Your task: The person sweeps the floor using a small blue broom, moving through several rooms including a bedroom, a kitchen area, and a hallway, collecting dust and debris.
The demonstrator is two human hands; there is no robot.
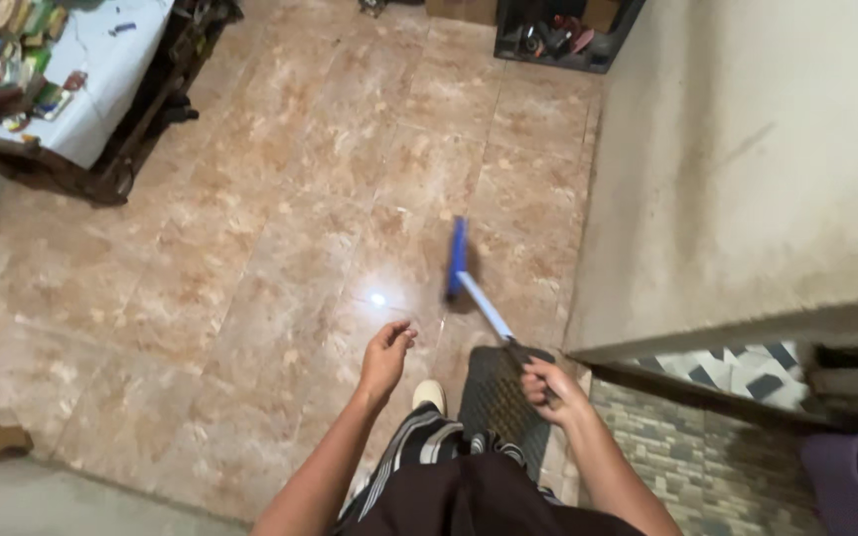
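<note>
The right hand (551,387), low and right of centre in the frame, has its fingers clamped round the upper end of a pale handle (486,306), which runs up and to the left to a blue broom head (457,258) resting on the floor at the centre of the frame. The left hand (385,355), just left of the right one and apart from the handle, holds nothing; its fingers are loosely curled with thumb and forefinger slightly apart. The tiled floor (250,248), brown and marbled with a bright glare spot near the left hand, fills most of the view. A dark mat (494,397) lies beneath the right hand, and one pale shoe (430,395) shows beside it, above striped trousers. A rough plaster wall (747,149) occupies the right of the frame, its foot just beside the broom head. A table with a white cloth and clutter (71,69) sits in the upper left; a dark shoe rack (558,35) stands at the top, right of centre. In my judgement, the one-handed grip at the very end of the handle gives weak control: the head would track better with the free hand placed lower on the shaft, the head kept flat on the tiles and drawn along the foot of the wall in short overlapping strokes.
</note>
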